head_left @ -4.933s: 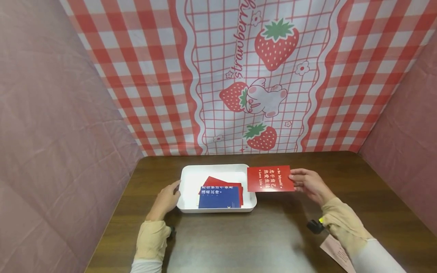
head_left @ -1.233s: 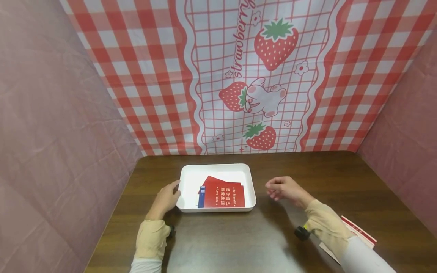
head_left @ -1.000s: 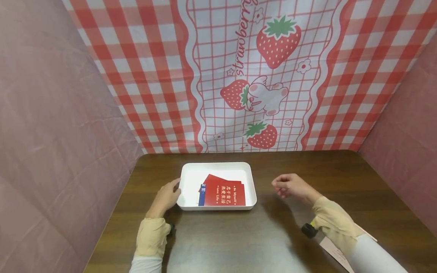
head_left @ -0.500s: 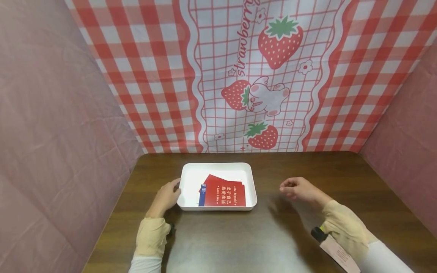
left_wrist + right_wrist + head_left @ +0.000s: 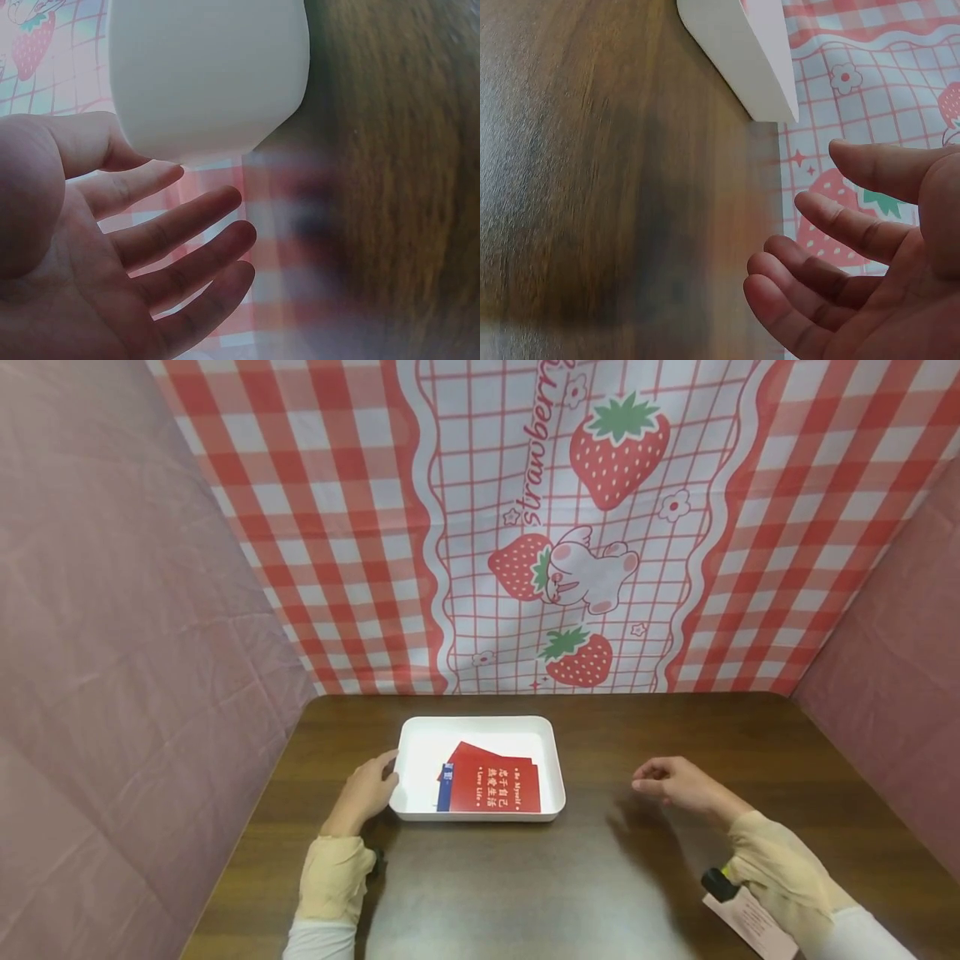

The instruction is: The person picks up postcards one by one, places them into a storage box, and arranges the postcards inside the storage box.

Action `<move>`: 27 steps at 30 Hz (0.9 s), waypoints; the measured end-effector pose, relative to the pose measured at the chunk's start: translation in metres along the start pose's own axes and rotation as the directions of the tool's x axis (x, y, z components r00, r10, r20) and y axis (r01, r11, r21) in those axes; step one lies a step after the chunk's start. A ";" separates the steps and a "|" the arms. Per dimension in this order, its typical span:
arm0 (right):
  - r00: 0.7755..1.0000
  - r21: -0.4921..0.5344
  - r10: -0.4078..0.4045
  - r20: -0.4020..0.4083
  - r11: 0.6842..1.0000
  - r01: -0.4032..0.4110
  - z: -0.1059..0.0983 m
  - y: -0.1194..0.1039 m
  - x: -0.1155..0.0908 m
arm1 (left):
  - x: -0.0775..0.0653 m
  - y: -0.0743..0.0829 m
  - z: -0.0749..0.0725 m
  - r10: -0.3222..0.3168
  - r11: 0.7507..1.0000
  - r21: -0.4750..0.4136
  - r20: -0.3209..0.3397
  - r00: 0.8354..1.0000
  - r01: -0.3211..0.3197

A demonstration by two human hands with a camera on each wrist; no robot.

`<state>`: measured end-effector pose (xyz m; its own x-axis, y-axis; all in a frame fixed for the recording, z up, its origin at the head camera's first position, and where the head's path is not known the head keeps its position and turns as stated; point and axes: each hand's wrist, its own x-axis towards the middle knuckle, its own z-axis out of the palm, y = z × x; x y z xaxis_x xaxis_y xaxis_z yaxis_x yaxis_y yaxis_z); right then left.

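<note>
A white tray (image 5: 420,743) sits at the middle back of the table. In it a red card with white lettering (image 5: 498,789) lies on top of a blue card (image 5: 445,789), of which only the left strip shows. Another red card (image 5: 472,752) sticks out behind them. My left hand (image 5: 366,792) rests at the tray's left rim; in the left wrist view the thumb meets the tray edge and the other fingers (image 5: 180,225) spread loosely below it. My right hand (image 5: 682,785) hovers right of the tray, fingers relaxed and holding nothing, as the right wrist view confirms.
A pale pink card (image 5: 750,922) lies at the lower right of the wooden table (image 5: 510,885), partly hidden by the right forearm. A checked strawberry cloth (image 5: 555,527) hangs behind the table, with pink fabric walls at both sides.
The red card my right hand held at the tray's right edge now lies on the blue card. The empty right hand has since drawn back rightward. The left hand stays at the rim.
</note>
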<state>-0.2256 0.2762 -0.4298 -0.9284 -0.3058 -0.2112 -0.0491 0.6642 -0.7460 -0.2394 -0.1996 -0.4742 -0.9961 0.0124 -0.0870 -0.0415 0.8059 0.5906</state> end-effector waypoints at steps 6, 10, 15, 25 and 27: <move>0.999 -0.124 -0.038 -0.038 0.992 0.033 -0.003 0.006 -0.003 | 0.001 0.000 0.001 0.002 1.000 -0.006 -0.004 1.000 -0.002; 0.997 -0.173 -0.061 -0.045 0.984 0.052 -0.005 0.010 -0.005 | 0.001 0.000 0.001 -0.002 1.000 -0.008 -0.003 1.000 0.002; 0.997 -0.208 -0.065 -0.051 0.977 0.053 -0.007 0.015 -0.009 | 0.000 0.000 0.000 -0.004 1.000 -0.005 0.000 1.000 0.004; 0.994 -0.267 -0.035 -0.101 0.964 0.007 -0.010 0.019 -0.015 | 0.000 0.000 0.000 0.006 1.000 0.001 -0.005 1.000 -0.006; 0.993 -0.282 -0.029 -0.112 0.959 -0.004 -0.011 0.020 -0.016 | 0.000 0.000 0.000 0.014 1.000 0.006 -0.006 1.000 -0.014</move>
<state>-0.2153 0.3021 -0.4348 -0.9621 -0.2466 -0.1167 -0.1478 0.8308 -0.5365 -0.2390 -0.1996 -0.4741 -0.9971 0.0198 -0.0736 -0.0273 0.8092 0.5869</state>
